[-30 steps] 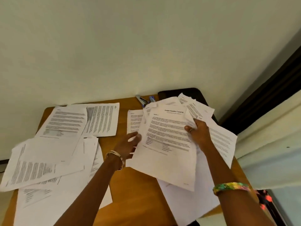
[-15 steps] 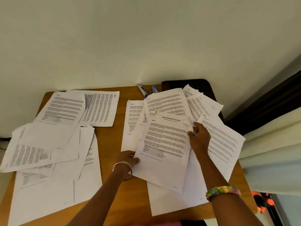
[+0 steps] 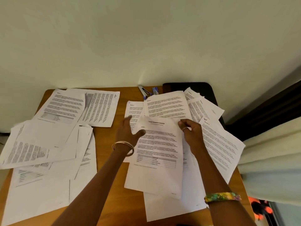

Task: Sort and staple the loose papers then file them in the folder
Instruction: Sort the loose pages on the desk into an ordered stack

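Observation:
Loose printed sheets cover a wooden table (image 3: 109,180). A titled page with a table near its bottom (image 3: 158,154) lies on top of the right-hand pile. My right hand (image 3: 190,132) pinches its upper right corner. My left hand (image 3: 128,132) hovers at the page's upper left edge with fingers spread, thumb touching the paper. Behind it lie more text pages (image 3: 167,106). A second spread of sheets (image 3: 48,141) fills the table's left half. A stapler (image 3: 144,92) rests at the back edge. A dark folder (image 3: 205,90) sits at the back right, partly under papers.
A small blue box (image 3: 155,90) lies beside the stapler. A plain wall runs right behind the table. A pale curtain (image 3: 268,154) hangs at the right, close to the table's edge. Bare wood shows in a strip between the two paper spreads.
My left hand has let go of the titled page's lower left edge and moved up to its upper left. The page's top has curled up a little under my right hand.

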Demonstrator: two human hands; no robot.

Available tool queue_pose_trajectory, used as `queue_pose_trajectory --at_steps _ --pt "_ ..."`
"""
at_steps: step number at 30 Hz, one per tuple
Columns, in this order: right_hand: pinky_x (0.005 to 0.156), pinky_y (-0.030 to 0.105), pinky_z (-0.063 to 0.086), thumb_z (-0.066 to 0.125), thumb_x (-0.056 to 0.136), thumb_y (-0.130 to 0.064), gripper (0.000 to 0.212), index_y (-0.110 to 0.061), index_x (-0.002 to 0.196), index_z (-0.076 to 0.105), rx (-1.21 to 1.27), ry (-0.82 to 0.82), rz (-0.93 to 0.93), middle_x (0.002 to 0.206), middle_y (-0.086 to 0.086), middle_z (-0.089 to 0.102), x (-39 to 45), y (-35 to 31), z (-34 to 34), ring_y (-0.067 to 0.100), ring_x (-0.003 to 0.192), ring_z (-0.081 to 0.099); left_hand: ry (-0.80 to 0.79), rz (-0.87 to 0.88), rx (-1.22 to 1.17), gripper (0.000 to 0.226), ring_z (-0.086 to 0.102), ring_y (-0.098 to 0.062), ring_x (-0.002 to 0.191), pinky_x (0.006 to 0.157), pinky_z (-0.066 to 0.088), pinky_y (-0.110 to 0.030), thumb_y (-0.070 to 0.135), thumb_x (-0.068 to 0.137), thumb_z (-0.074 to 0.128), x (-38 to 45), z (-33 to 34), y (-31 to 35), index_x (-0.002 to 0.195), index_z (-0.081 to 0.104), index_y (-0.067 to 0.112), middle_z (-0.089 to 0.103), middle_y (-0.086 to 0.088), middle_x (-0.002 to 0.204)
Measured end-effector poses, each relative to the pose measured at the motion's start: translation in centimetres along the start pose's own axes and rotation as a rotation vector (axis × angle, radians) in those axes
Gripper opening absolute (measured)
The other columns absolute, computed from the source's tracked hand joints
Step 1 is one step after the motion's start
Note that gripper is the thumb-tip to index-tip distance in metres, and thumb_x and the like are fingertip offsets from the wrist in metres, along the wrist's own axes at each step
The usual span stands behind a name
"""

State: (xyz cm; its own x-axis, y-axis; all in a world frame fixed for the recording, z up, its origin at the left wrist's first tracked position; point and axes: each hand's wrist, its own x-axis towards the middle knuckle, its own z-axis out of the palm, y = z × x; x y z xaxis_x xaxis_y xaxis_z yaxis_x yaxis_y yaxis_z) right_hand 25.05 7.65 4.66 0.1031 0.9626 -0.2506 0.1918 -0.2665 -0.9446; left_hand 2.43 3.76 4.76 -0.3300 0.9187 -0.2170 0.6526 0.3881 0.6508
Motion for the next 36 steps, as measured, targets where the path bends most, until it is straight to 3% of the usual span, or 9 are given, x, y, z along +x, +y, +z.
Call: queue_pose_trajectory --at_steps 2,5,8,10,12,20,25,28,36 --pt "0.075 0.029 0.051 0.063 0.088 -0.011 0.010 -0.019 0.086 0.068 0.107 -0.073 0.016 0.090 -0.004 0.068 -0.6 -1.6 0.2 0.018 0.088 0.060 0.059 0.240 0.116 0.085 0.024 -0.028 0.139 0.109 0.025 -0.047 0.051 0.073 0.071 0.9 -0.2 1.8 0.142 0.032 0.020 0.029 -0.005 0.151" --pt "0.076 0.035 0.053 0.062 0.088 -0.011 0.009 -0.014 0.087 0.070 0.083 -0.200 -0.007 0.096 0.002 0.070 -1.1 -3.5 0.6 0.025 0.091 0.064 -0.012 0.555 0.184 0.058 0.028 -0.023 0.139 0.113 0.012 -0.049 0.046 0.080 0.062 0.9 -0.4 5.2 0.133 0.048 0.025 0.042 -0.001 0.144" --pt "0.083 0.037 0.054 0.061 0.089 -0.014 0.009 -0.014 0.087 0.070 0.072 -0.226 -0.029 0.100 -0.002 0.070 -1.6 -5.0 0.9 0.024 0.094 0.065 -0.067 0.465 0.048 0.032 0.054 -0.022 0.116 0.110 0.025 -0.041 0.033 0.088 0.059 -0.2 -0.3 7.8 0.113 0.066 0.016 0.064 -0.004 0.121" --pt "0.086 0.032 0.053 0.063 0.088 -0.017 0.009 -0.013 0.090 0.070 0.055 -0.184 -0.036 0.106 -0.006 0.069 -2.0 -5.8 0.9 0.018 0.098 0.063 0.005 0.351 -0.136 0.026 0.060 -0.021 0.092 0.090 0.041 -0.031 0.028 0.087 0.061 -1.2 -0.6 8.5 0.102 0.070 0.010 0.070 -0.007 0.103" --pt "0.081 0.021 0.051 0.065 0.087 -0.015 0.008 -0.012 0.093 0.069 0.058 -0.165 -0.054 0.098 -0.006 0.069 -2.5 -6.4 1.0 0.012 0.093 0.064 -0.005 0.252 -0.191 0.024 0.054 -0.015 0.079 0.077 0.038 -0.024 0.027 0.088 0.061 -1.9 -1.1 8.7 0.098 0.071 0.008 0.070 -0.007 0.094" --pt "0.082 0.026 0.055 0.069 0.082 -0.007 0.037 -0.018 0.116 0.061 0.094 -0.138 -0.021 0.083 0.005 0.071 -5.3 -7.9 3.5 0.012 0.082 0.067 -0.168 -0.239 -0.584 0.018 0.056 -0.027 0.088 0.089 0.047 -0.039 0.025 0.086 0.064 -3.7 -3.7 8.6 0.070 0.058 0.018 0.059 -0.002 0.091" --pt "0.063 0.006 0.048 0.070 0.082 -0.008 0.038 -0.016 0.117 0.058 0.023 -0.201 -0.078 0.092 0.008 0.071 -6.6 -8.5 4.5 0.010 0.084 0.067 -0.047 -0.163 -0.428 0.029 0.058 -0.028 0.076 0.086 0.049 -0.042 0.035 0.085 0.062 -4.3 -4.5 7.2 0.066 0.061 0.013 0.068 -0.009 0.082" --pt "0.075 0.014 0.054 0.068 0.079 0.003 0.041 -0.011 0.117 0.057 0.037 -0.224 -0.111 0.081 0.023 0.067 -7.3 -8.8 5.1 0.017 0.075 0.066 0.005 -0.070 -0.299 0.044 0.052 -0.023 0.066 0.091 0.043 -0.058 0.048 0.082 0.061 -4.1 -4.9 6.7 0.050 0.054 0.020 0.052 0.004 0.052" --pt "0.065 0.011 0.050 0.065 0.082 0.000 0.034 -0.015 0.112 0.059 0.093 -0.222 -0.071 0.079 0.013 0.068 -8.2 -9.5 6.6 0.010 0.067 0.067 0.085 -0.044 -0.255 0.038 0.058 -0.025 0.079 0.091 0.043 -0.053 0.048 0.086 0.056 -4.2 -5.5 5.3 0.056 0.051 0.025 0.049 0.008 0.059"
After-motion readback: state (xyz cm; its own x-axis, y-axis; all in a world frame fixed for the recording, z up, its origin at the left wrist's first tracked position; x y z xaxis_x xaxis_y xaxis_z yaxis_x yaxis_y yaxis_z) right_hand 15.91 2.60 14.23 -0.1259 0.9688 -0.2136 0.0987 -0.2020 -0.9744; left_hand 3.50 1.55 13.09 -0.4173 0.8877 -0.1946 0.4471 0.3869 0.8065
